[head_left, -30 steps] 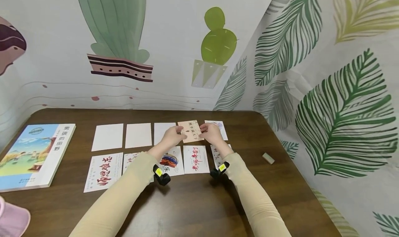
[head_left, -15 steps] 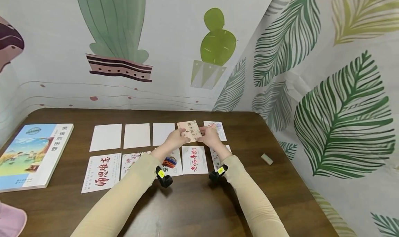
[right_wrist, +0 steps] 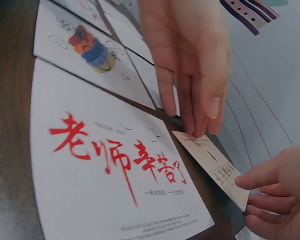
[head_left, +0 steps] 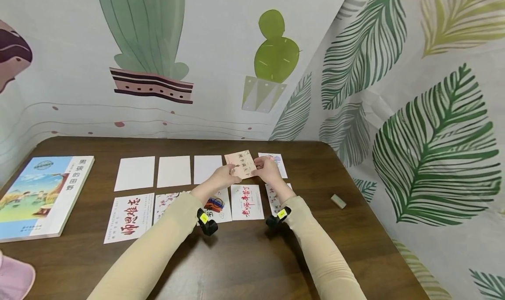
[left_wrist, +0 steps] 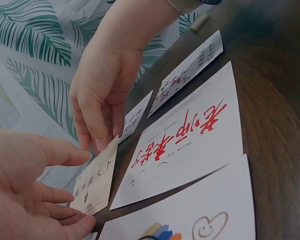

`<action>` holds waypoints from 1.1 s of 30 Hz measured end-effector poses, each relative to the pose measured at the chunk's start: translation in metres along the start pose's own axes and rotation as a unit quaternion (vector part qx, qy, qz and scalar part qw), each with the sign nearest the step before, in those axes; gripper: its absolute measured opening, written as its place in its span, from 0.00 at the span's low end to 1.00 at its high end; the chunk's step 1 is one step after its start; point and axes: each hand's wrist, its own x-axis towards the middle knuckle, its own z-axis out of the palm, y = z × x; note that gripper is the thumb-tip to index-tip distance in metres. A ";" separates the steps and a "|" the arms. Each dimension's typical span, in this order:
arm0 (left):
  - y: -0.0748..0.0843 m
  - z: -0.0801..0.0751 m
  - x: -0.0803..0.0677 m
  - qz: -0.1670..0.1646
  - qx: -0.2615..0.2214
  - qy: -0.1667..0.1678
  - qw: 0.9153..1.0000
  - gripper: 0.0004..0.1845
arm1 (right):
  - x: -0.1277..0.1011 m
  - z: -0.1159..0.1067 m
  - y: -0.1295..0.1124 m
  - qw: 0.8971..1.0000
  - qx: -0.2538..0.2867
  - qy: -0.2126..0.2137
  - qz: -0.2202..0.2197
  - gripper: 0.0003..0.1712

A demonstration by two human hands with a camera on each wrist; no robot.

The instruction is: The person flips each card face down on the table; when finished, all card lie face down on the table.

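Observation:
A beige card (head_left: 243,163) with dark handwritten-style characters is held at the back of the table. My left hand (head_left: 220,177) pinches its left side, while my right hand (head_left: 269,170) grips the right side. The left wrist view has the left hand (left_wrist: 35,190) close by, thumb above the card (left_wrist: 96,182). In the right wrist view, the right thumb lies over one end of the card (right_wrist: 210,160). Nearer to me is a white card with red characters (head_left: 247,202); left of it lies a card with a colourful drawing (head_left: 218,205), partly covered by my left arm.
Blank white cards (head_left: 134,173) stretch leftward in the back row. A flowered card (head_left: 279,163) lies behind my right hand. A book (head_left: 39,199), a pink object (head_left: 15,277) cut off by the frame, and a small pale block (head_left: 338,201) flank the cards. Patterned wall covering (head_left: 221,50) stands behind.
The beige card has turned a little, and its far edge sits slightly higher than half a second ago. Both hands keep holding it, with only small shifts.

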 end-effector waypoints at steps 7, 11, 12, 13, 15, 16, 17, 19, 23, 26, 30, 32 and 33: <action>-0.001 -0.001 0.001 0.003 0.000 -0.011 1.000 0.38 | 0.005 -0.003 0.004 0.996 0.085 0.006 0.014 0.30; -0.001 -0.001 0.000 0.011 0.008 -0.014 1.000 0.38 | 0.008 -0.003 0.005 0.990 0.136 -0.010 0.040 0.36; -0.001 -0.001 0.000 0.013 0.010 -0.014 1.000 0.38 | 0.008 -0.003 0.005 0.988 0.148 -0.016 0.048 0.37; -0.001 -0.001 0.000 0.014 0.012 -0.014 1.000 0.38 | 0.009 -0.003 0.005 0.986 0.156 -0.023 0.053 0.37; -0.001 0.000 0.000 0.018 0.018 -0.013 1.000 0.37 | 0.011 -0.001 0.005 0.985 0.160 -0.034 0.060 0.37; -0.001 0.000 0.000 0.020 0.021 -0.014 0.999 0.37 | 0.012 0.000 0.006 0.985 0.157 -0.037 0.061 0.36; -0.001 0.001 0.000 0.021 0.024 -0.013 0.999 0.37 | 0.013 0.001 0.006 0.985 0.159 -0.040 0.060 0.36; -0.001 0.001 0.000 0.025 0.029 -0.012 0.999 0.37 | 0.015 0.005 0.006 0.985 0.160 -0.042 0.057 0.34; -0.003 0.001 -0.001 0.025 0.020 -0.013 0.999 0.37 | 0.015 0.009 0.003 0.981 0.180 -0.043 0.055 0.32; -0.005 -0.001 -0.001 0.023 0.006 -0.016 1.000 0.38 | 0.013 0.011 0.003 0.980 0.184 -0.044 0.057 0.33; -0.004 -0.005 0.001 0.027 0.004 -0.017 1.000 0.37 | 0.010 0.009 0.002 0.983 0.175 -0.036 0.054 0.32; -0.002 -0.008 0.002 0.032 0.007 -0.010 0.999 0.35 | 0.007 0.008 0.000 0.985 0.166 -0.021 0.049 0.31; 0.000 -0.010 0.003 0.037 0.011 -0.005 0.999 0.34 | 0.005 0.008 -0.001 0.986 0.162 -0.011 0.042 0.30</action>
